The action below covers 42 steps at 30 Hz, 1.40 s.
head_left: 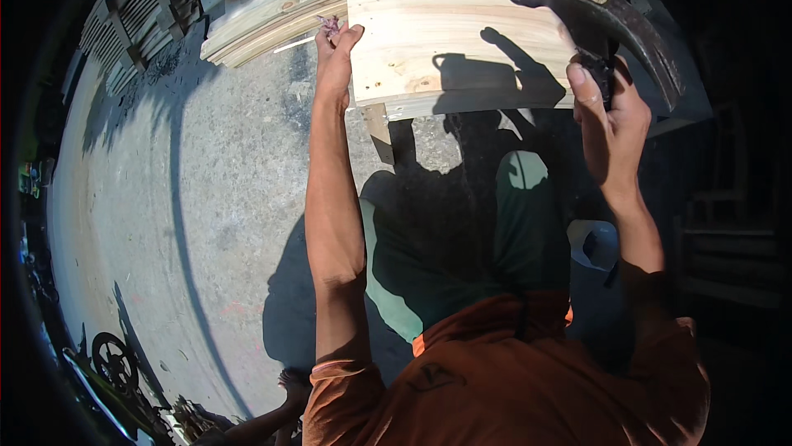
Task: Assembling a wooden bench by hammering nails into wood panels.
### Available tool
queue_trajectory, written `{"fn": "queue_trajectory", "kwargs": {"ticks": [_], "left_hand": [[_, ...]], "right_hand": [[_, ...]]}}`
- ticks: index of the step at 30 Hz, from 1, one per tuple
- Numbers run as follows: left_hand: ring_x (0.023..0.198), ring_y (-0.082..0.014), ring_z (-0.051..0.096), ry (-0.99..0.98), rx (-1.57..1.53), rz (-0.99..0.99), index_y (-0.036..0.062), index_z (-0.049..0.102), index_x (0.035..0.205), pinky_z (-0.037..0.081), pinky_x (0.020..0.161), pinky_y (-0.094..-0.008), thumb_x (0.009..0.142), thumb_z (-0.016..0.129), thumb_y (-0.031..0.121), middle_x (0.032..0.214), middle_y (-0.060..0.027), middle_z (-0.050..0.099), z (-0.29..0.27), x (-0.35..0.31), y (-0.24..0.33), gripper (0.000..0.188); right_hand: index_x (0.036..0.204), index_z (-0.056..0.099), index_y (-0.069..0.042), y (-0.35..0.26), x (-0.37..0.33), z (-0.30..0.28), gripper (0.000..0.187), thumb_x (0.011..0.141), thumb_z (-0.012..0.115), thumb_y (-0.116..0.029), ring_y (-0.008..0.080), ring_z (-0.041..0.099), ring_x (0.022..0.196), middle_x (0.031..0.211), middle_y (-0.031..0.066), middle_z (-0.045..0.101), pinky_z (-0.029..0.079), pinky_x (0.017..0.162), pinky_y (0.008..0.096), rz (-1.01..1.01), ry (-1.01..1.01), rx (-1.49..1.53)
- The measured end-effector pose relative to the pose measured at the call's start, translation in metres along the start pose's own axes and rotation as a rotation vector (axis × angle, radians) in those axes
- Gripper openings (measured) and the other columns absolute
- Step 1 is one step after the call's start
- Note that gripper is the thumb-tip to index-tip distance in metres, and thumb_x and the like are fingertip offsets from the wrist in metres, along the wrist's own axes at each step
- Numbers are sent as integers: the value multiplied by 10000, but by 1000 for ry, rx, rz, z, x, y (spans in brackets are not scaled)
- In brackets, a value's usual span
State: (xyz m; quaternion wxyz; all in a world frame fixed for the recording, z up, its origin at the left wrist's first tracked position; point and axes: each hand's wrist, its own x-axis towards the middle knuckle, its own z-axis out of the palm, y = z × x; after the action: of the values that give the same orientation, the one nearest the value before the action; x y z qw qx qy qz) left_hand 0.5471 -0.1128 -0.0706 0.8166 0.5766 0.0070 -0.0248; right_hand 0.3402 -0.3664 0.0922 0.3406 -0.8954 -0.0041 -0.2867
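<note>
My right hand (609, 116) is raised at the right, wrapped round the dark handle of a hammer (606, 7). The hammer's head is up close to the view, with a long curved end pointing down to the right. At the left edge of a pale wooden panel (429, 17), my left hand (335, 66) is closed, thumb up. From its fingers sticks a small pinkish, spiky bunch (330, 25), too small to name. The panel is made of boards and lies in sunlight, with the shadow of my arm and the hammer across it. A short wooden block (378, 128) shows under its near edge.
Stacked boards (272, 17) lie left of the panel, and a slatted wood pile (136, 13) stands farther left. A whitish container (592, 245) is by my right knee. Someone else's arm (268, 423) shows at the lower left, near a wheel (115, 361) on the concrete floor (231, 165).
</note>
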Motion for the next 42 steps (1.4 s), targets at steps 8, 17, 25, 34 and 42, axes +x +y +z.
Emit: {"fn": "queue_trajectory", "kwargs": {"ticks": [8,17,25,34,42], "left_hand": [[1234,-279,520,211,478,43,-39,313,1440,431,1009,-382,906,626,490,1392,-202,483,-18,-27,45,815],[1066,-223,626,-1115,513,181,8,603,1167,465,940,-349,891,630,76,1101,-145,672,348,-205,-96,286],[872,-193,699,-1813,1282,650,126,730,1003,533,716,-366,828,658,292,911,-53,714,460,-321,-421,252],[1009,-324,642,-1623,1400,555,36,670,1114,534,816,-462,831,596,249,1137,-197,634,425,-317,-462,363],[1063,-332,612,-1371,1200,484,40,627,1180,523,847,-459,843,585,246,1205,-195,591,394,-294,-431,397]], "right_hand": [[981,629,45,288,-216,-112,520,869,652,-461,349,678,778,765,228,644,483,681,451,816,280,-602],[869,547,15,315,-487,-138,298,892,635,-269,166,548,374,550,73,545,408,334,331,1631,735,-156],[1000,543,49,352,-564,-65,335,887,622,-256,450,653,829,875,271,664,519,708,505,1542,72,-537],[1135,558,69,462,-518,-2,343,916,634,-184,390,676,882,1005,224,683,549,712,468,987,43,-379],[1179,542,65,469,-426,35,357,929,618,-178,377,667,932,1056,222,669,543,752,451,694,-47,-172]]}}
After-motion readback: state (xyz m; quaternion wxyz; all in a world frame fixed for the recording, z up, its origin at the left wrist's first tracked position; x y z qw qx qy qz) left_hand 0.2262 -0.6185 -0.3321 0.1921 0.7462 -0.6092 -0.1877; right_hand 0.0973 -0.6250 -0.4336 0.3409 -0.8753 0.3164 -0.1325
